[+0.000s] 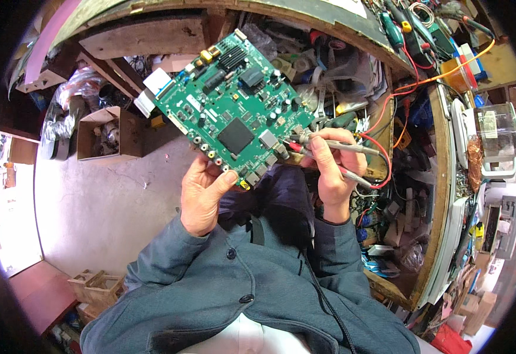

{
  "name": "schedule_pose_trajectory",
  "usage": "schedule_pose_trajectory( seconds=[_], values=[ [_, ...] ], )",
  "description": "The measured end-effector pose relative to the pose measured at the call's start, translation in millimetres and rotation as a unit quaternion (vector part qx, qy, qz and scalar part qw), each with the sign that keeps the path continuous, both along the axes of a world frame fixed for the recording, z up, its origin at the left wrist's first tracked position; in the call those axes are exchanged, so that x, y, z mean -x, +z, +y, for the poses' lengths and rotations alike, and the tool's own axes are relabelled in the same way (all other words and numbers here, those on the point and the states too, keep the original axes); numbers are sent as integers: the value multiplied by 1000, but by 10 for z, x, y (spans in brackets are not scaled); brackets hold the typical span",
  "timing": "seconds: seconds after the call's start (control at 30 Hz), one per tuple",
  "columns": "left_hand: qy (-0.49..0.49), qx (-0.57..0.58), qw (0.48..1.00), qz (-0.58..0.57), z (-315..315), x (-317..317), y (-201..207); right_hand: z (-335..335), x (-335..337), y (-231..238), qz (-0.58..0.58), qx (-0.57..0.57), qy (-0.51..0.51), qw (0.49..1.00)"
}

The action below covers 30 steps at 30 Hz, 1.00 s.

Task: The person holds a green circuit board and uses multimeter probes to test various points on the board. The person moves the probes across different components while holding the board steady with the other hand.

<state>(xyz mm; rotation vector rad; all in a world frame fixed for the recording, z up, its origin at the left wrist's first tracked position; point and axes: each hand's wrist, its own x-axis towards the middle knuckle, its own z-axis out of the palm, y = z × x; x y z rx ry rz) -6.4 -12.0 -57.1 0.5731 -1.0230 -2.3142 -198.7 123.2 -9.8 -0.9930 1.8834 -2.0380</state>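
A green circuit board with a large black chip, connectors and small capacitors is held up in front of me, tilted. My left hand grips its lower left corner, thumb on top by the round sockets and the other fingers underneath. In my right hand are two test probes, one with a black lead and one with a red. Their tips point at the board's right edge near a silver metal connector; whether they touch it I cannot tell.
A cardboard box of parts stands on the floor at left. Along the right runs a wooden bench edge over heaped electronics scraps. Screwdrivers lie on the bench at far right. Red and orange leads stretch from the probes toward them.
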Motion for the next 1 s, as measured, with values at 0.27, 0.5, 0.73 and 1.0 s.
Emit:
schedule_pose_trajectory(
  seconds=[0.27, 0.5, 0.73, 1.0],
  values=[
    [3, 9, 1000, 4, 6, 44, -4, -8, 32, 0, 37, 4, 3, 999],
    [16, 6, 1000, 1, 12, 62, 12, -13, 25, 3, 37, -1, -4, 999],
    [21, 11, 1000, -4, 8, 40, 28, -21, 31, -28, 45, 8, 3, 999],
    [23, 6, 1000, 0, 12, 52, -5, -12, 32, -20, 28, 7, 1, 1000]
  ],
)
